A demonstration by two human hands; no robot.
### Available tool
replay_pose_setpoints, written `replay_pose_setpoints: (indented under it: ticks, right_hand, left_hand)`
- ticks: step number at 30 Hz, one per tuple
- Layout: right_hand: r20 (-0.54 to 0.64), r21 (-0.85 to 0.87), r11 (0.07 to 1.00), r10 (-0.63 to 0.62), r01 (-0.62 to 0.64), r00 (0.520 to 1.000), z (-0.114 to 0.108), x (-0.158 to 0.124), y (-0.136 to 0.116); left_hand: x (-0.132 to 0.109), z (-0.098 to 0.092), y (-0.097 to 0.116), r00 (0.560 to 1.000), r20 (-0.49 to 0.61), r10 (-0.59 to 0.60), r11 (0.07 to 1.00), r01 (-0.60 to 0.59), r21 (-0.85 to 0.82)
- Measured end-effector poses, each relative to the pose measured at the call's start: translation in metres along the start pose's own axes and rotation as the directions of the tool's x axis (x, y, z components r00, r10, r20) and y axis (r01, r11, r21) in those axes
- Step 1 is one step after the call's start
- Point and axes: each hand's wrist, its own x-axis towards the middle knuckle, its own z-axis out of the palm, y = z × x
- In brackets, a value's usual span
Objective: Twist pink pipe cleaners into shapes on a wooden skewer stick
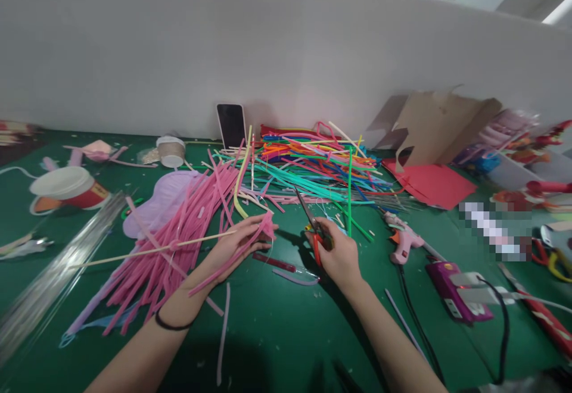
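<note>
My left hand (239,243) is closed on a small bunch of pink strips (232,259) and a thin wooden stick (152,250) that runs off to the left. My right hand (338,254) grips red-handled scissors (311,226), blades pointing up and away, a short way right of the bunch's pink tips. A big heap of pink strips (179,226) lies under and left of my left hand. A dark red strip piece (273,261) and a pale purple offcut (295,277) lie on the green table (277,333) between my hands.
A pile of many-coloured strips (313,167) lies behind my hands, a phone (231,125) leaning on the wall. A pink glue gun (404,241) and purple device (456,292) with black cord sit right. Red paper (431,181), cardboard (440,122), paper cups (69,187), clear rods (53,274).
</note>
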Motion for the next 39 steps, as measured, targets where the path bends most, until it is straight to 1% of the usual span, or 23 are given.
replay_pose_setpoints:
  ticks: [2,4,7,9,13,14,18,23,27,33,39]
  right_hand:
    - [0.020,0.026,0.999,0.043,-0.044,0.999,-0.002,0.002,-0.004]
    - [0.061,0.032,0.999,0.038,-0.040,0.997,-0.004,0.004,-0.004]
    - [0.121,0.002,0.999,-0.040,0.041,0.992,-0.004,0.004,0.001]
    - [0.135,-0.040,0.993,-0.103,0.110,0.985,-0.002,0.003,0.005]
    - [0.143,-0.206,0.948,-0.217,0.243,0.966,-0.002,0.000,0.006]
    - [0.159,-0.241,0.937,-0.217,0.251,0.963,-0.003,0.000,0.005]
    - [0.218,-0.319,0.926,-0.137,0.204,0.966,-0.008,0.000,0.002]
    - [0.221,-0.368,0.889,-0.201,0.273,0.954,-0.012,0.001,0.005]
    - [0.218,-0.388,0.869,-0.238,0.307,0.947,-0.014,0.002,0.008]
    - [0.201,-0.423,0.845,-0.263,0.326,0.944,-0.017,0.004,0.010]
    - [0.172,-0.441,0.846,-0.246,0.298,0.954,-0.013,0.004,0.005]
  left_hand:
    - [0.000,0.000,0.001,1.000,-0.003,-0.002,1.000,0.002,0.003]
    - [-0.001,0.001,0.001,1.000,-0.005,-0.005,1.000,0.005,0.005]
    - [-0.001,0.002,0.002,1.000,-0.008,-0.008,1.000,0.008,0.008]
    - [-0.001,0.002,0.002,1.000,-0.013,-0.006,1.000,0.006,0.010]
    - [0.000,0.000,0.000,1.000,0.007,0.004,1.000,-0.004,0.006]
    - [0.000,-0.001,0.000,1.000,0.015,0.007,1.000,-0.007,0.003]
    - [0.000,-0.003,-0.001,1.000,0.020,0.017,1.000,-0.017,-0.005]
    - [-0.002,-0.002,0.000,1.000,0.025,0.009,1.000,-0.009,-0.006]
    - [-0.003,0.000,0.001,1.000,0.008,0.022,1.000,-0.022,-0.006]
    - [-0.003,0.003,0.001,0.999,-0.010,0.032,0.999,-0.032,0.001]
    - [0.001,0.004,-0.001,1.000,-0.021,0.008,1.000,-0.007,0.026]
